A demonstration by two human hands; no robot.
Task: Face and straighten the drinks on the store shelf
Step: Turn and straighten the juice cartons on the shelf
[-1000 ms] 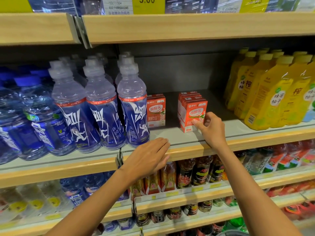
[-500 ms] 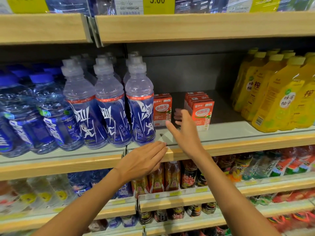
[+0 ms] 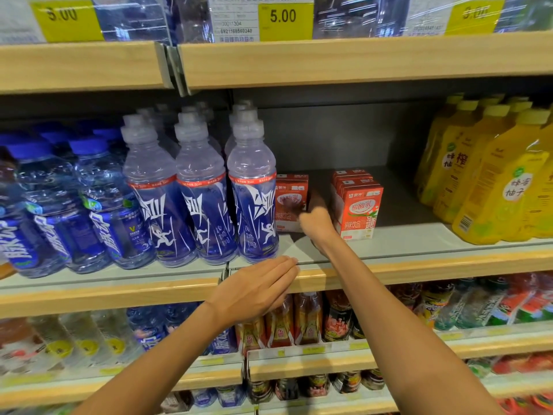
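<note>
the left hand [image 3: 257, 292] rests flat, fingers straight and released, on the near edge of the shelf [image 3: 419, 266]. the right hand [image 3: 317, 224] is between the lone red carton [image 3: 291, 202] beside the blue bottles [image 3: 254, 205] and the carton row [image 3: 359, 211] further right. blur hides its fingers: they perhaps touch the lone carton, but i cannot tell their grip.

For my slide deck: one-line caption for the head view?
Right hand at the left red carton, blurred; left hand flat at the shelf edge.
</note>
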